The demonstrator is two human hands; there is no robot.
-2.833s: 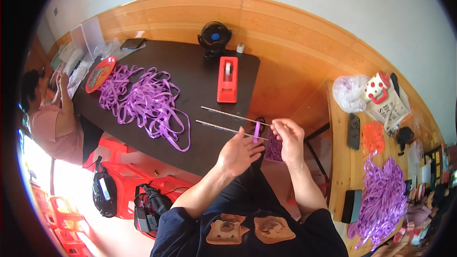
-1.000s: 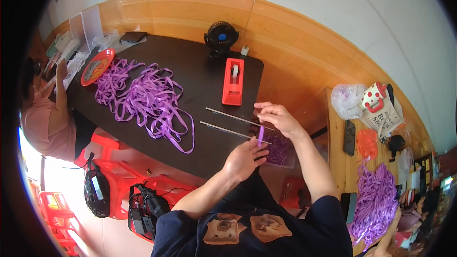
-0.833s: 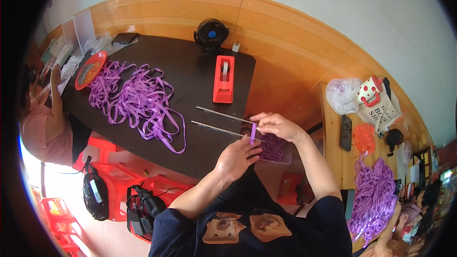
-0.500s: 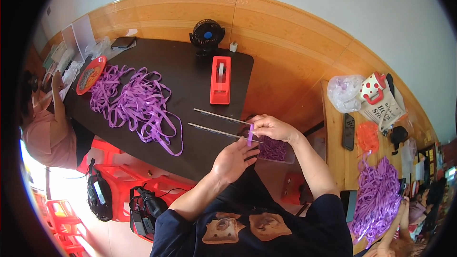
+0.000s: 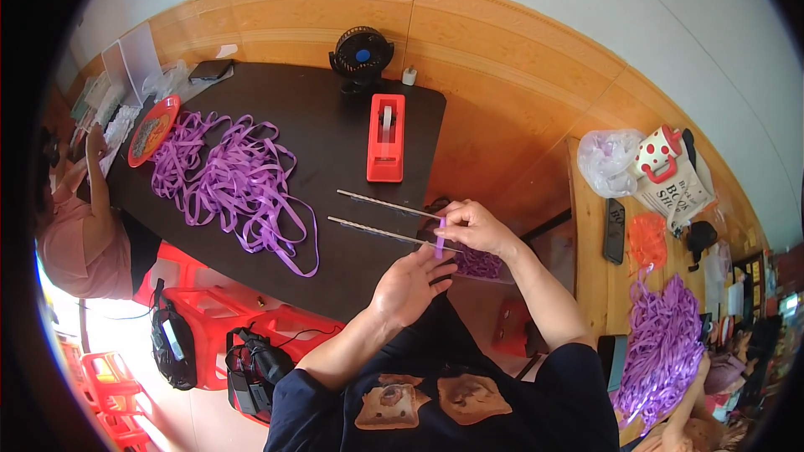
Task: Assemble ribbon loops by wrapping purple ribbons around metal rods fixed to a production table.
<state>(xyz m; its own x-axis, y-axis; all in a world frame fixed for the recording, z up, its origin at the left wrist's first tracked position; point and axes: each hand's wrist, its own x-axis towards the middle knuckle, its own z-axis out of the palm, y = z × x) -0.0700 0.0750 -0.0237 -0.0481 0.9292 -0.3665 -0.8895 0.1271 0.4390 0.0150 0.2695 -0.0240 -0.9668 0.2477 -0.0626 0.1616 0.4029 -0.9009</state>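
Two thin twisted metal rods (image 5: 381, 202) jut side by side past the dark table's near right edge. A short band of purple ribbon (image 5: 440, 238) spans them near their ends. Pinched fingers of my right hand (image 5: 473, 228) hold the ribbon at the farther rod. My left hand (image 5: 408, 286) lies palm up with fingers apart, its fingertips at the ribbon's lower end by the nearer rod. A heap of loose purple ribbon (image 5: 243, 180) covers the table's left part, and one loop reaches toward the rods. Below my right hand, a clear container (image 5: 501, 277) of purple pieces is partly hidden.
On the dark table (image 5: 331, 138) stand a red tape dispenser (image 5: 385, 138), a black fan (image 5: 362, 57) and a red plate (image 5: 154, 131). Red stools (image 5: 209, 301) hold bags. A wooden table (image 5: 590, 285) at right bears more ribbon (image 5: 662, 343) and a phone (image 5: 614, 230). Other people sit on both sides.
The view has shifted slightly, so the table and its things sit a little farther left and up. Both hands keep nearly the same pose at the ribbon.
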